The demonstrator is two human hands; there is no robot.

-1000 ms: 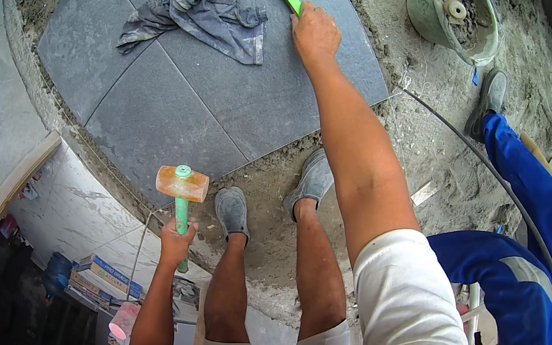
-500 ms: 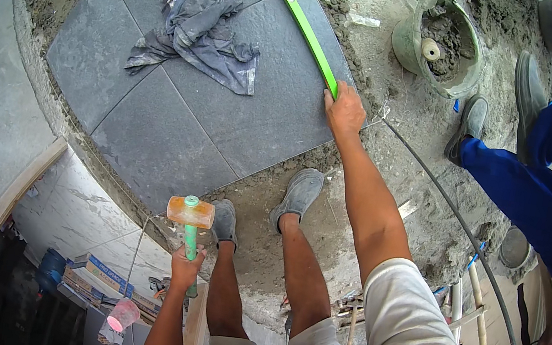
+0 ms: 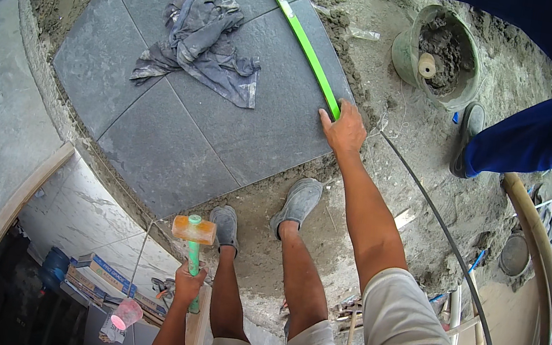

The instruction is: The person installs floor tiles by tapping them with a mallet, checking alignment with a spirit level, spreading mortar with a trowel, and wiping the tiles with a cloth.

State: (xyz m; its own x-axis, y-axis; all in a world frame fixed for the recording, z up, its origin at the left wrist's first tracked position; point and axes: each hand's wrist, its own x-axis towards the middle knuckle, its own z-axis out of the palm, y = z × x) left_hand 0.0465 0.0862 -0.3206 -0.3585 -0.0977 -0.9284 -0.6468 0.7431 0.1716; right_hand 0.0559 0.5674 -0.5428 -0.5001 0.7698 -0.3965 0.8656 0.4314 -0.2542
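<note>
My left hand [image 3: 189, 283] is closed around the green handle of a mallet [image 3: 195, 230], whose orange-brown head points up beside my left shoe. At the near end of a bright green spirit level [image 3: 305, 43], my right hand [image 3: 346, 129] grips the bar, thumb on its left side. The level lies along the right part of several dark grey floor tiles [image 3: 168, 148], its far end cut off by the upper edge of the picture. A crumpled, dusty grey garment [image 3: 202, 49] rests on the tiles left of the level.
A mortar bucket [image 3: 404, 55] with a wooden-handled tool inside stands at upper right. Beside it is another person's blue trouser leg [image 3: 523, 136]. A dark hose [image 3: 436, 207] crosses the dirt. At lower left are a pink cup [image 3: 126, 313] and stacked boxes [image 3: 102, 275].
The other person's legs at right have moved; one now stretches across the upper right corner. My right hand still grips the level's end, and the mallet stays in my left, with the view slightly shifted.
</note>
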